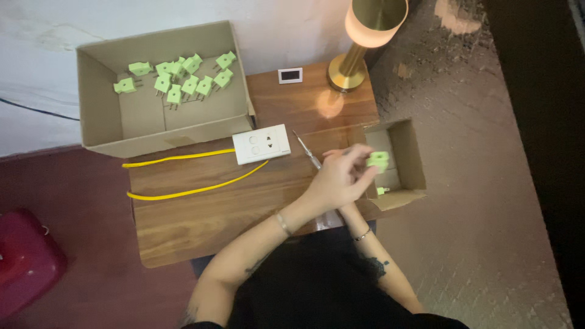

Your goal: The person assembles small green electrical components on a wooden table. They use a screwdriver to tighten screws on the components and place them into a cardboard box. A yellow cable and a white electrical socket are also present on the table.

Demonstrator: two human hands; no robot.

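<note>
My left hand [340, 180] reaches across the wooden table [201, 222] to the open side of a small cardboard box [409, 152]. Its fingers pinch a light green plug [378, 161] at the box's mouth. My right hand is almost wholly hidden under the left one; only its wrist [349, 213] with a thin bracelet shows. A slim screwdriver [306, 150] lies on the table, its near end running under my left hand. Another small green piece [381, 191] sits inside the small box.
A large open cardboard box [97, 109] at the back left holds several green plugs [190, 84]. A white wall socket [262, 144] with two yellow wires [183, 192] lies mid-table. A brass lamp [356, 55], a small white display [290, 75] and a red object [24, 259] are nearby.
</note>
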